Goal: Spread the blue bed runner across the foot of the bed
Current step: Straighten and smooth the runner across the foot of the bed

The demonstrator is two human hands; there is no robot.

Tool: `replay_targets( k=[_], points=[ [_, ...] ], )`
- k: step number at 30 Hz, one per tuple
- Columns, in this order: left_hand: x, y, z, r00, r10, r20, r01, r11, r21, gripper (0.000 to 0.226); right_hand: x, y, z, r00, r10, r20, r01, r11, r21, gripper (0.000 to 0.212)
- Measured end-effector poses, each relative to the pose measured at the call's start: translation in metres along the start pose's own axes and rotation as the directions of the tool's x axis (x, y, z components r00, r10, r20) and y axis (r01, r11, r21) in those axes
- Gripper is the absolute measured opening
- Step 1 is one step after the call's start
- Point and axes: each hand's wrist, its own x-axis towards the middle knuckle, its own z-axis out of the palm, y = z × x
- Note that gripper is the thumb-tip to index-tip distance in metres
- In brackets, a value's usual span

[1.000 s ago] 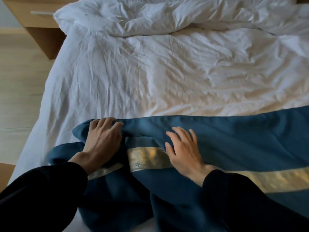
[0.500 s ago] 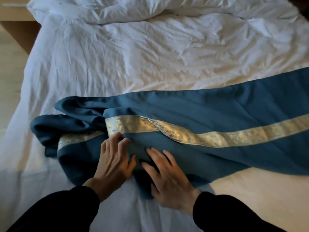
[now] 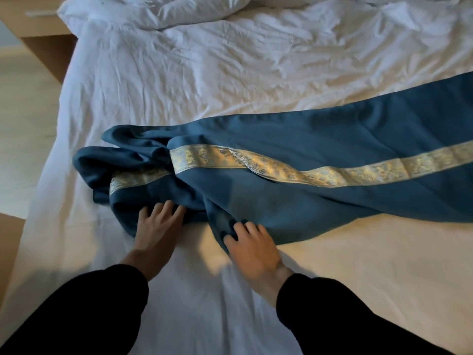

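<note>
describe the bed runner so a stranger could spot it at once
Start at the wrinkled white bed. Across its near end lies the bed runner, flat on the right, bunched on the left. It is the only dark blue cloth, with a gold patterned band along it.

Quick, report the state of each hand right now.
Left hand: open, straight fingers touching the near edge of the blue bed runner.
Right hand: fingers curled into the runner's near edge, gripping it.
</note>
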Motion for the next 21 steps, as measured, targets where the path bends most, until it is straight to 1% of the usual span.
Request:
replay_targets(
  k=[2,3,4,6,7,9,10,11,12,14,16,17,19,21],
  points=[
    [0.004,-0.005,-0.002,0.999,0.036,-0.021,-0.036,0.999,-0.026,0.042,0.005,0.000,-0.001,0.996,0.070,0.053,-0.071,0.997,0.027,0.019],
    [0.005,-0.009,-0.003,0.998,0.060,-0.031,-0.061,0.998,-0.031,0.043,0.006,-0.001,-0.001,0.992,0.110,0.055,-0.113,0.992,0.052,0.020],
    [0.005,-0.015,-0.006,0.996,0.084,-0.044,-0.085,0.996,-0.033,0.043,0.006,-0.004,-0.003,0.989,0.141,0.047,-0.144,0.987,0.065,0.018],
    [0.000,-0.034,-0.012,0.991,0.107,-0.078,-0.110,0.993,-0.041,0.035,0.004,-0.015,-0.005,0.988,0.153,0.006,-0.153,0.985,0.086,0.007],
    [-0.005,-0.048,-0.016,0.989,0.110,-0.096,-0.113,0.993,-0.032,0.030,0.004,-0.023,-0.007,0.987,0.158,-0.012,-0.156,0.983,0.099,0.008],
    [-0.021,-0.085,-0.019,0.984,0.136,-0.116,-0.136,0.991,0.005,0.027,0.007,-0.039,-0.011,0.981,0.191,-0.038,-0.185,0.976,0.116,0.018],
    [-0.032,-0.106,-0.020,0.981,0.153,-0.123,-0.151,0.988,0.025,0.028,0.008,-0.046,-0.012,0.977,0.212,-0.034,-0.207,0.972,0.108,0.014],
    [-0.045,-0.127,-0.021,0.980,0.162,-0.118,-0.158,0.986,0.044,0.024,0.009,-0.052,-0.010,0.974,0.225,-0.025,-0.222,0.971,0.093,0.004],
    [-0.059,-0.149,-0.019,0.978,0.174,-0.116,-0.166,0.983,0.072,0.022,0.011,-0.057,-0.009,0.970,0.245,-0.002,-0.243,0.965,0.093,0.012],
    [-0.086,-0.186,-0.014,0.980,0.176,-0.096,-0.161,0.976,0.149,0.033,0.014,-0.068,-0.008,0.963,0.262,0.068,-0.268,0.959,0.091,0.034],
    [-0.107,-0.210,-0.008,0.991,0.113,-0.072,-0.094,0.971,0.219,0.030,0.019,-0.085,-0.012,0.969,0.233,0.085,-0.241,0.966,0.090,0.052],
    [-0.115,-0.216,-0.007,0.996,0.074,-0.051,-0.060,0.971,0.232,0.027,0.022,-0.094,-0.014,0.977,0.196,0.082,-0.204,0.974,0.097,0.059],
    [-0.124,-0.219,-0.002,0.999,0.023,-0.028,-0.016,0.972,0.236,0.025,0.032,-0.112,-0.017,0.991,0.113,0.076,-0.122,0.985,0.121,0.063],
    [-0.126,-0.212,0.003,0.999,-0.032,0.022,0.028,0.983,0.181,0.026,0.042,-0.127,-0.015,0.994,0.051,0.096,-0.064,0.989,0.134,0.063]
  ],
)
